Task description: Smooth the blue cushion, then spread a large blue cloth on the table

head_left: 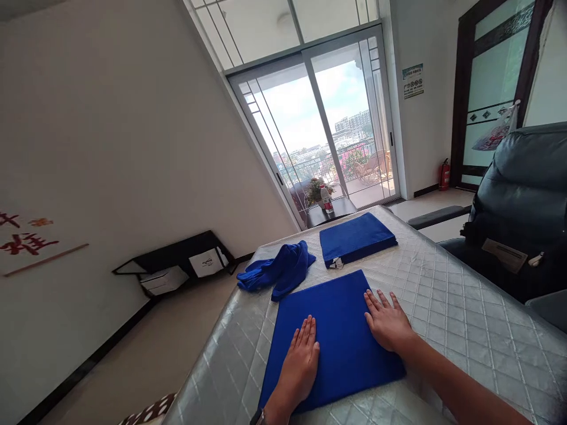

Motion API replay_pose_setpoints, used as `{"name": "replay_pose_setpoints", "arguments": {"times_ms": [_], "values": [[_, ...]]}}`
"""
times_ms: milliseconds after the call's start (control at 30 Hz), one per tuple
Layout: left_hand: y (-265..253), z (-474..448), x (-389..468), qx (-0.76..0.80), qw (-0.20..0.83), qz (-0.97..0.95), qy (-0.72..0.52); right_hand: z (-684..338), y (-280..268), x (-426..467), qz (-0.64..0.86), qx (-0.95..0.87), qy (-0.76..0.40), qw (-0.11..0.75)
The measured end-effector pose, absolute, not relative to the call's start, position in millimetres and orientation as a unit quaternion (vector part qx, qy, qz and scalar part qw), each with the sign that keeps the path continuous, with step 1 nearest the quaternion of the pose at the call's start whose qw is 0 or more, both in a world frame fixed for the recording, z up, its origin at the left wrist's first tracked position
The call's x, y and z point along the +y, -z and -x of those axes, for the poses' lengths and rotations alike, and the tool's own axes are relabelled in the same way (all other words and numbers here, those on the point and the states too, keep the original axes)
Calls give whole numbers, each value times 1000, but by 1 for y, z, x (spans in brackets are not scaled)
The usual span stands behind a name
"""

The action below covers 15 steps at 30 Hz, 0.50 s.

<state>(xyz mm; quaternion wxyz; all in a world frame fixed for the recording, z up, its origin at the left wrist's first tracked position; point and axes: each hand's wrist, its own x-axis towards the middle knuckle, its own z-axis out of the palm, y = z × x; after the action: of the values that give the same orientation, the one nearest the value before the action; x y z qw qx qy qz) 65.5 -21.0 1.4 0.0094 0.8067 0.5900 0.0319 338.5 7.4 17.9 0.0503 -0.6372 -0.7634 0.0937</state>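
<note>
A blue cloth [339, 336] lies spread flat on the quilted silver mattress [460, 313] in front of me. My left hand [302, 360] rests palm down on its left part, fingers stretched out. Near the cloth's right edge my right hand [387, 319] lies flat too, with its fingers slightly spread. Neither hand grips anything. Just beyond the far left corner sits a crumpled blue cloth [283, 268]. A neat stack of folded blue cloths [357, 236] lies farther back, with a white tag showing at its near left corner.
A small dark table [332, 211] with a bottle [326, 199] and a potted plant stands past the mattress's far end. To the right is a black armchair [525, 189]. A low black rack [177, 260] holding white boxes stands along the left wall.
</note>
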Motion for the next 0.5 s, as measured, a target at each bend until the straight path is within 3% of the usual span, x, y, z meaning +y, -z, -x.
{"name": "replay_pose_setpoints", "arguments": {"times_ms": [233, 500], "values": [[19, 36, -51, 684, 42, -720, -112, -336, -15, 10, 638, -764, -79, 49], [12, 49, -50, 692, 42, -699, -177, -334, -13, 8, 630, -775, -17, 39]]}}
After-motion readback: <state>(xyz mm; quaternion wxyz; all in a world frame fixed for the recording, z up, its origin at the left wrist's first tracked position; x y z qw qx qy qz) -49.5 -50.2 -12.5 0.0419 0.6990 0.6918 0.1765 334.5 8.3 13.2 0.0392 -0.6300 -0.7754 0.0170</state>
